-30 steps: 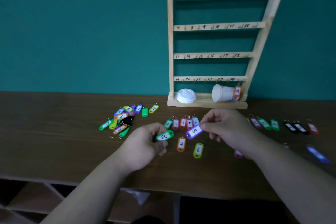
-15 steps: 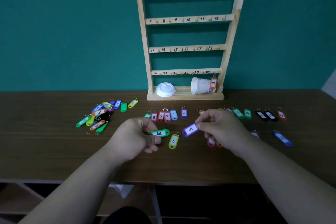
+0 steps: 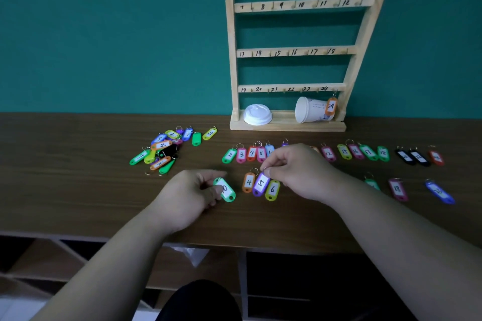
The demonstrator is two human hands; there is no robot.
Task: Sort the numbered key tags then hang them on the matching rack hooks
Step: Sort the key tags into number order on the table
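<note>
My left hand (image 3: 190,195) pinches a green tag numbered 10 (image 3: 225,189) just above the table. My right hand (image 3: 300,172) pinches the ring end of a purple tag numbered 5 (image 3: 260,183), which lies between an orange tag 4 (image 3: 248,182) and a yellow-green tag 6 (image 3: 272,189). Behind them runs a sorted row of tags (image 3: 245,154) from 2 upward, partly hidden by my right hand. An unsorted heap of tags (image 3: 164,148) lies at the left. The wooden rack (image 3: 292,51) stands at the back, with an orange tag 24 (image 3: 331,105) on its last hook.
A white lid (image 3: 257,114) and a tipped white paper cup (image 3: 311,110) lie on the rack's base. More tags (image 3: 365,151) line the table to the right, with black ones (image 3: 413,157) and a blue one (image 3: 439,191) further out. The table's front edge (image 3: 234,242) is close to me.
My right hand has brought the purple tag 5 down onto the table between tags 4 and 6. The left hand keeps hold of tag 10. The view has moved closer and lower.
</note>
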